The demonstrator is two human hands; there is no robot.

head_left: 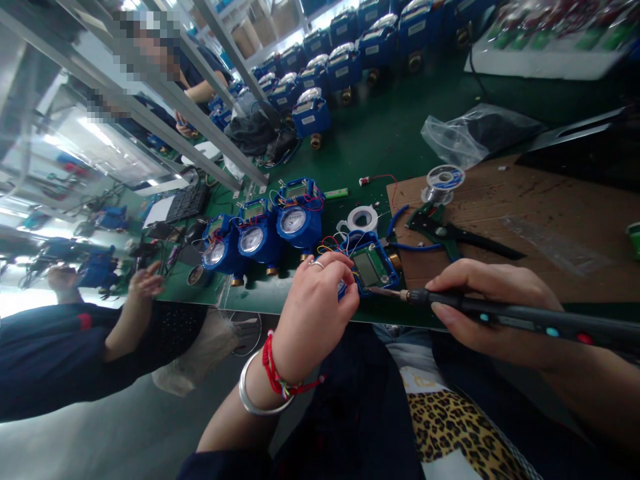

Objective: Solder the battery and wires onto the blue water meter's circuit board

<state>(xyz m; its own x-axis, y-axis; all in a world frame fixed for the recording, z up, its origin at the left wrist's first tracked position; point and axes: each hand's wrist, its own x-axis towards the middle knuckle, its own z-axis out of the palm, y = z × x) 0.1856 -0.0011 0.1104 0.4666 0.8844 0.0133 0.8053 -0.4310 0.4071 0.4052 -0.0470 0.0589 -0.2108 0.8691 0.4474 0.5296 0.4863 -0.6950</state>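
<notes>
My right hand (495, 303) grips a black soldering iron (520, 319) like a pen. The iron's metal tip points left and reaches the lower edge of an open blue water meter (369, 268) with a green circuit board and a grey display. At the meter's left side is my left hand (320, 300), its thumb and fingers closed in a pinch; whatever is between the fingertips is hidden. Thin red and yellow wires (330, 243) loop up just behind those fingers. My left hand covers part of the meter.
Left of my hands stand three blue meters (260, 233) with wires showing. Behind are a white tape roll (363, 219), a solder spool (445, 181) and wire strippers (445, 230) on cardboard (545, 200). Rows of meters (345, 67) stand farther back. A co-worker's hand (145, 283) is at left.
</notes>
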